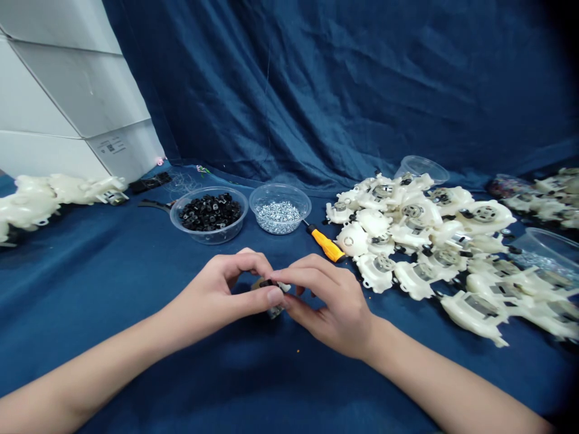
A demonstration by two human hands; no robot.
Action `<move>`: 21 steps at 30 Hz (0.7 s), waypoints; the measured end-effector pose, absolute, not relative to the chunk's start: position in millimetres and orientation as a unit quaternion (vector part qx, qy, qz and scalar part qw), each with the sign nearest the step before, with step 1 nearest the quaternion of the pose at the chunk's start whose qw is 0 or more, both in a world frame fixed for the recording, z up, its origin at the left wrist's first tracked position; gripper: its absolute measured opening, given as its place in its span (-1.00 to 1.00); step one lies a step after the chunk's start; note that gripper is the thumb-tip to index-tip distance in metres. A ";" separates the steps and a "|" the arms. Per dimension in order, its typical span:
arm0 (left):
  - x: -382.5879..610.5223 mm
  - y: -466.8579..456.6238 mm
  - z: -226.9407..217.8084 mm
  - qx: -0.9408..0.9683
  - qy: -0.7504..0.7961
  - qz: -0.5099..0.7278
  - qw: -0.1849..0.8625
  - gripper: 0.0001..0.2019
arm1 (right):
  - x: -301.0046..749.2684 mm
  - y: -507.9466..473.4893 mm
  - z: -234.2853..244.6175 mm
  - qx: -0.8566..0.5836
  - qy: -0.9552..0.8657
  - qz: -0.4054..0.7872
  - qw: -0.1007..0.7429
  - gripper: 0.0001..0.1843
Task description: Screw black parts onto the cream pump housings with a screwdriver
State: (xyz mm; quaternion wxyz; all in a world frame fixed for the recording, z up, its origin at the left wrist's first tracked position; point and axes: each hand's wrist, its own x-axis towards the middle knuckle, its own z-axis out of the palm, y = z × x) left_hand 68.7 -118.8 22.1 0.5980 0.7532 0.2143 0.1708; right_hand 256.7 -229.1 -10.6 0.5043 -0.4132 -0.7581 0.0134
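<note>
Left hand (212,298) and right hand (328,304) are curled in tight, fingertips pinching a tiny black-and-white part (271,284) between them, with a yellow screwdriver (325,243) just beyond.

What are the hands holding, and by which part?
A small dark part, pinched between the left hand and right hand; they cover it, so the exact spot of the hold cannot be told.
</note>
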 end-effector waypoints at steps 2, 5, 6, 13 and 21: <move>69.5 -120.0 24.6 0.758 0.220 0.156 0.594 -0.75 | 256.8 -228.9 -9.0 -0.422 -0.767 -0.006 0.483 -0.70; 70.9 -120.9 27.1 0.776 0.222 0.146 0.572 -0.73 | 257.2 -228.9 -6.7 -0.439 -0.775 -0.038 0.452 -0.76; 71.3 -120.9 27.6 0.785 0.223 0.145 0.560 -0.73 | 257.3 -228.9 -6.2 -0.444 -0.779 -0.046 0.441 -0.78; 73.0 -123.0 29.1 0.830 0.222 0.115 0.499 -0.71 | 251.6 -229.6 -0.4 -0.479 -0.802 -0.101 0.344 -0.88; 71.2 -124.3 30.8 0.858 0.204 0.110 0.458 -0.64 | 249.1 -230.4 1.5 -0.458 -0.802 -0.123 0.363 -0.92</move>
